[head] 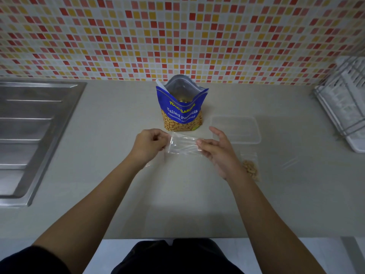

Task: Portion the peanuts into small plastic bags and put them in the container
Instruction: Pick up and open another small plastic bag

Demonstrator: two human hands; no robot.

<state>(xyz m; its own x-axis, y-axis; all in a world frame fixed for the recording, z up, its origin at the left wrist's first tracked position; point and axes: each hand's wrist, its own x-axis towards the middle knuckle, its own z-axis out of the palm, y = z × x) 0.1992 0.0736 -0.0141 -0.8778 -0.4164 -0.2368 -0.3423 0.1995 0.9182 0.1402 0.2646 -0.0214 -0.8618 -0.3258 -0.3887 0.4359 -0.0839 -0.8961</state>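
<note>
Small plastic bag (183, 145), clear and empty, held above the desk (110, 175) just in front of the open peanut pouch (182, 109). Left hand (150, 144) pinches one end with curled fingers; right hand (219, 153) pinches the other, index finger raised. Clear container (236, 129) stands right of the pouch; a filled bag (251, 168) lies nearer, partly behind the right wrist.

Blue pouch (182, 107), seemingly grey counter (118, 184)

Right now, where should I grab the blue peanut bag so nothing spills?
Probably hold the peanut bag low down, round its full belly, coming from the front. It stands upright with its top wide open, so grabbing the floppy rim could tip it.
</note>
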